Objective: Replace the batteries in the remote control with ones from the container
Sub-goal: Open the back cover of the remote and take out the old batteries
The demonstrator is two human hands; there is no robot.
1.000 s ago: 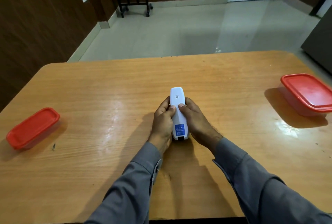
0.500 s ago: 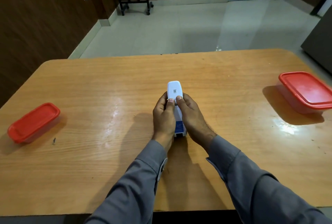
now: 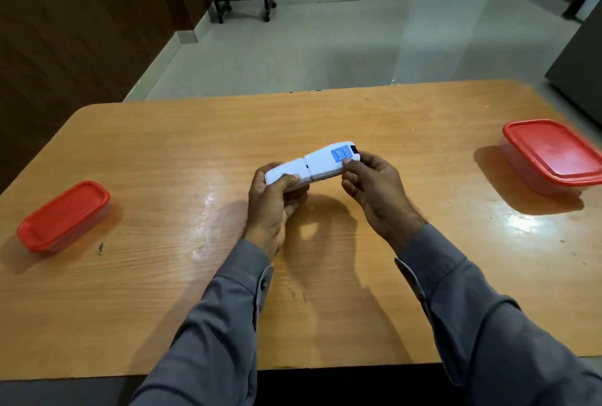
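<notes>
Held between two hands above the middle of the table: one white remote control [image 3: 312, 164], smooth hard plastic, elongated with rounded ends, lying nearly level with its back upward. Left hand [image 3: 272, 200] is curled closed around the narrower left end, thumb laid across the top face and fingers wrapped beneath. Right hand [image 3: 374, 190] is partly open, thumb tip pressed to the upper edge at the wider right end, remaining fingers loosely bent below the casing; whether those fingers touch the underside cannot be told. One blue rectangular label [image 3: 341, 154] with fine print, unreadable, sits near the right end, beside one small black patch at the tip. A seam crosses the casing about midway, where the two sections appear slightly offset. Containers, two: rectangular with rounded corners, each capped by a glossy red lid over a pale translucent body. Left container [image 3: 63, 215] stands near the left table edge; right container [image 3: 553, 153] stands near the right edge; both well apart from the remote and closed, contents not visible. Table [image 3: 163, 275]: one, orange-brown wood-grain laminate, glossy, rounded corners. Sleeves: two, grey woven shirt fabric, buttoned cuffs.
</notes>
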